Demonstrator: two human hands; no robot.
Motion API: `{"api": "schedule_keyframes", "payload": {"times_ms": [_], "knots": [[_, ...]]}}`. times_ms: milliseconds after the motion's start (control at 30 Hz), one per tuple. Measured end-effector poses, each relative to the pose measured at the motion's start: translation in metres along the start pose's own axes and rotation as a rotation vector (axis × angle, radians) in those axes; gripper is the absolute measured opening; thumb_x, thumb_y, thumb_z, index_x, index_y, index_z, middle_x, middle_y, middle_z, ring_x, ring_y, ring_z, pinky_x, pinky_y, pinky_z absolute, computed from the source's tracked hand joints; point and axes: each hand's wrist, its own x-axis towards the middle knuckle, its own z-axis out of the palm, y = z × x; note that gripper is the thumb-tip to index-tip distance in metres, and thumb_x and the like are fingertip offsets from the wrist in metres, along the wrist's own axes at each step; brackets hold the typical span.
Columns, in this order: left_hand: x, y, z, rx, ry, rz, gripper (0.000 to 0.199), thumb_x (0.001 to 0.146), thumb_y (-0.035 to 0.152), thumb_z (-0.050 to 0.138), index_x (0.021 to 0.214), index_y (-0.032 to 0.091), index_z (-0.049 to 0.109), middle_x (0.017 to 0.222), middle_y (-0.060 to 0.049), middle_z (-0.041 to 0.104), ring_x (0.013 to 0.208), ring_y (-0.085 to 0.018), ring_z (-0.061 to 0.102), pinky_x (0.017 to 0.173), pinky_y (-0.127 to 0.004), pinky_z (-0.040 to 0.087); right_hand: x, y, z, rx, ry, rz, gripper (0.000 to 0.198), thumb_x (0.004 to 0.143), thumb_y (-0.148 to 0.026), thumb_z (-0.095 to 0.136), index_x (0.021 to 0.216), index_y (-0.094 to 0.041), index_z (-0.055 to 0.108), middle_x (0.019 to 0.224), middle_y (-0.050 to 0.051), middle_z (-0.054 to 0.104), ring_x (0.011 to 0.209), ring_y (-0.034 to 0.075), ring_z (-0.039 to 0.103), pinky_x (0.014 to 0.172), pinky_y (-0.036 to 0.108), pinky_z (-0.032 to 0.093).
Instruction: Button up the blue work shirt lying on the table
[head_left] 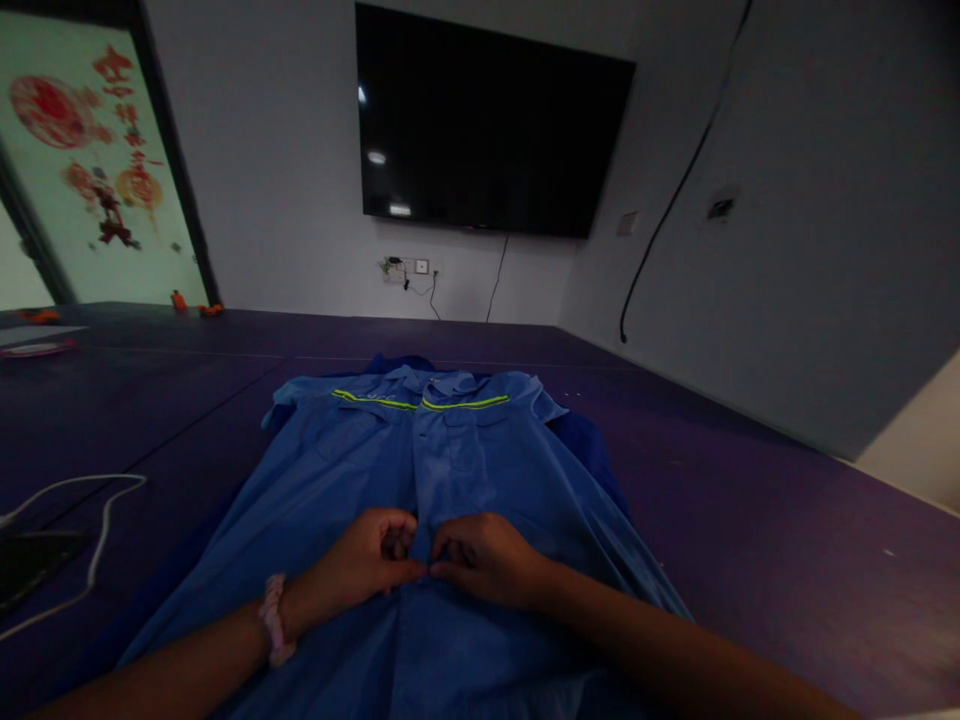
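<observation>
Both hands are pinched in on the front placket of the blue work shirt, left hand and right hand fingertip to fingertip with the fingers curled narrow around the fabric edge, which looks like button-fiddling to me (can't actually see a button, too dark). The shirt is spread flat and face-up in the middle of the dark purple table, collar pointing away, probably so the front stays smooth and lined up. Count-wise: one shirt, two yellow reflective stripes, one white cable off left, one wall TV, one pink scrunchie on the left wrist.
</observation>
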Motion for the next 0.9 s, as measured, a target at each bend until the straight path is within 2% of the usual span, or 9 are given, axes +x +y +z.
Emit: {"api": "schedule_keyframes", "payload": {"times_ms": [167, 400, 567, 900], "knots": [[0.0001, -0.0014, -0.0023, 0.029, -0.011, 0.019, 0.03, 0.058, 0.033, 0.071, 0.067, 0.017, 0.047, 0.054, 0.01, 0.041, 0.048, -0.006, 0.038, 0.044, -0.018, 0.03, 0.0006, 0.0015, 0.0007, -0.036, 0.008, 0.006, 0.012, 0.075, -0.026, 0.066, 0.084, -0.018, 0.067, 0.064, -0.003, 0.06, 0.054, 0.008, 0.052, 0.051, 0.016, 0.032], [-0.0026, 0.0055, -0.002, 0.04, -0.04, 0.018, 0.021, 0.069, 0.035, 0.061, 0.07, 0.017, 0.049, 0.054, 0.008, 0.044, 0.046, -0.006, 0.04, 0.043, -0.018, 0.033, 0.0002, 0.0013, 0.0005, -0.03, 0.014, -0.022, 0.015, 0.078, -0.031, 0.064, 0.085, -0.018, 0.065, 0.063, -0.003, 0.06, 0.053, 0.008, 0.051, 0.05, 0.016, 0.033], [-0.0024, 0.003, -0.0022, 0.055, -0.043, 0.036, 0.012, 0.066, 0.024, 0.057, 0.067, 0.018, 0.046, 0.053, 0.009, 0.04, 0.045, -0.005, 0.038, 0.042, -0.017, 0.031, -0.0002, 0.0014, 0.0006, -0.049, 0.007, -0.013, 0.016, 0.077, -0.033, 0.065, 0.084, -0.018, 0.066, 0.064, -0.003, 0.061, 0.054, 0.008, 0.052, 0.051, 0.017, 0.033], [-0.0003, -0.0014, -0.0037, 0.054, -0.056, 0.058, 0.015, 0.064, 0.024, 0.058, 0.068, 0.018, 0.045, 0.054, 0.009, 0.042, 0.045, -0.006, 0.039, 0.043, -0.017, 0.031, -0.0003, -0.0006, -0.0004, -0.047, -0.003, -0.012, 0.014, 0.079, -0.03, 0.064, 0.084, -0.017, 0.065, 0.062, -0.003, 0.059, 0.053, 0.007, 0.051, 0.051, 0.016, 0.033]]}}
